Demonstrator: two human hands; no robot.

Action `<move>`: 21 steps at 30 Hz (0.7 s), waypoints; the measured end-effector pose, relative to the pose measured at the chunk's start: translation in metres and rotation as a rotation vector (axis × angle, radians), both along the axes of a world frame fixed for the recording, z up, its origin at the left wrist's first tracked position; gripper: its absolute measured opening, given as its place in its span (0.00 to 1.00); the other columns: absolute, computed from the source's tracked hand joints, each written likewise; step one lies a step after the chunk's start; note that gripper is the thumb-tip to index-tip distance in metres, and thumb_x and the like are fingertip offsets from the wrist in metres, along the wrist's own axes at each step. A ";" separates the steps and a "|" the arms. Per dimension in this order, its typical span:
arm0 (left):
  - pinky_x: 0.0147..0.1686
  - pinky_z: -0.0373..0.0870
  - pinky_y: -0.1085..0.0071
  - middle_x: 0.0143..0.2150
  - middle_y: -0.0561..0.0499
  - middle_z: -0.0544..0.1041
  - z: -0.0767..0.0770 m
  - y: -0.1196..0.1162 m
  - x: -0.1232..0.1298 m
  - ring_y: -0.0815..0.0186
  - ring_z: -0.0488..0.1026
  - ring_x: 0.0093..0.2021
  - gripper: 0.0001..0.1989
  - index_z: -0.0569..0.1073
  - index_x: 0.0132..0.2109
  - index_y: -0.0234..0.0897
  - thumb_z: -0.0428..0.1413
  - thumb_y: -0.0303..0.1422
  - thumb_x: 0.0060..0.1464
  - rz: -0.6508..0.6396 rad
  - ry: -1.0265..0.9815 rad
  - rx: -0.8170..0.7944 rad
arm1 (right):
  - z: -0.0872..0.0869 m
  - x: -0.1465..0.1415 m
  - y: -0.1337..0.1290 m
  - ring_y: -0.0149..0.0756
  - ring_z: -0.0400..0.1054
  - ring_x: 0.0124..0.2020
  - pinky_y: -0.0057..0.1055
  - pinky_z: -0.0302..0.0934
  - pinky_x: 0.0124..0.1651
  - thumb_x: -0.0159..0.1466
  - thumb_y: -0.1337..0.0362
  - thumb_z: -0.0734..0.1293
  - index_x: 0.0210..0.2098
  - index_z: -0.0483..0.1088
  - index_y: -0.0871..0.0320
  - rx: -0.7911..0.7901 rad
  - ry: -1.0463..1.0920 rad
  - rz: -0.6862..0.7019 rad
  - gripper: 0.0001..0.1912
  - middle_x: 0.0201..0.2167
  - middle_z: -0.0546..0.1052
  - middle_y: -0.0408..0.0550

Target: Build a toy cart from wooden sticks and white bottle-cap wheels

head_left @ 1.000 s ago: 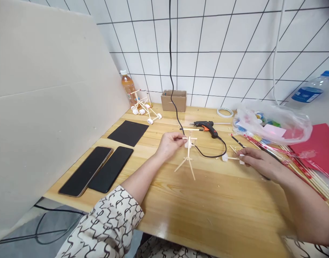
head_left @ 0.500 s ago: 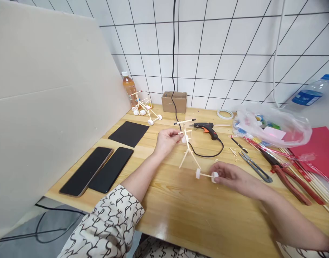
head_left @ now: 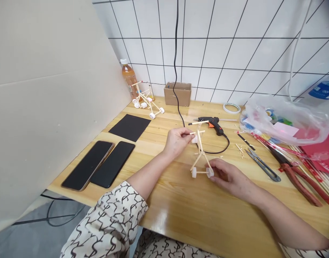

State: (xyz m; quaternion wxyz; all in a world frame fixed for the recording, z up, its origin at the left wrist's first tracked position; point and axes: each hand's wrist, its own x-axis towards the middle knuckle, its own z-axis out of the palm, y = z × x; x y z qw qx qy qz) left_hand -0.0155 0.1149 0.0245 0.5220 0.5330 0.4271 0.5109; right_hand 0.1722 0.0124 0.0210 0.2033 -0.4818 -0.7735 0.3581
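My left hand (head_left: 179, 142) pinches the far end of a small stick-built trike frame (head_left: 199, 145), by a short stick beside a white front wheel (head_left: 194, 139). A crossbar with a dark tip tops the frame, and two legs spread from it toward me. At the leg ends lies an axle (head_left: 202, 172) with a white wheel at either end. My right hand (head_left: 226, 175) is closed on the right-hand wheel (head_left: 210, 172) with thumb and fingers. The axle's ends sit at the leg tips; whether they are joined I cannot tell.
Behind the frame lies a black glue gun (head_left: 213, 122) with its cable. Scissors-like snips (head_left: 262, 165), red-handled pliers (head_left: 298, 179) and bundled sticks are at right. Two phones (head_left: 112, 164) and a black sheet (head_left: 130, 127) lie left. A finished-looking stick trike (head_left: 145, 100) stands near a bottle (head_left: 129, 77).
My right hand has brought the wheeled axle left and up against the frame's leg ends; before, it was offset to the right. The view has shifted slightly.
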 end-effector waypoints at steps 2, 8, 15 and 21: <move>0.24 0.62 0.77 0.20 0.55 0.71 0.000 -0.002 0.001 0.74 0.65 0.21 0.04 0.75 0.25 0.31 0.60 0.28 0.38 -0.004 0.007 0.002 | 0.001 0.000 -0.001 0.35 0.65 0.33 0.31 0.61 0.35 0.58 0.67 0.63 0.42 0.66 0.56 0.020 -0.001 0.003 0.11 0.37 0.71 0.49; 0.25 0.63 0.77 0.21 0.55 0.73 0.001 -0.002 -0.001 0.73 0.66 0.22 0.04 0.75 0.26 0.31 0.60 0.28 0.38 0.015 -0.001 0.014 | 0.004 0.000 -0.004 0.39 0.64 0.43 0.34 0.62 0.43 0.60 0.62 0.64 0.44 0.66 0.54 0.172 0.044 -0.084 0.13 0.43 0.70 0.51; 0.26 0.65 0.76 0.21 0.54 0.74 0.001 -0.003 0.000 0.72 0.68 0.22 0.03 0.76 0.27 0.31 0.60 0.27 0.39 0.030 0.006 0.017 | 0.011 -0.012 -0.007 0.31 0.61 0.24 0.28 0.57 0.27 0.61 0.60 0.61 0.30 0.69 0.56 0.161 0.049 -0.214 0.09 0.22 0.69 0.44; 0.27 0.66 0.76 0.24 0.52 0.75 0.000 -0.005 0.002 0.71 0.70 0.25 0.05 0.77 0.28 0.31 0.60 0.28 0.40 0.033 0.027 0.052 | 0.012 -0.017 -0.009 0.29 0.59 0.21 0.26 0.55 0.23 0.60 0.57 0.61 0.28 0.69 0.56 0.068 0.065 -0.259 0.10 0.19 0.67 0.42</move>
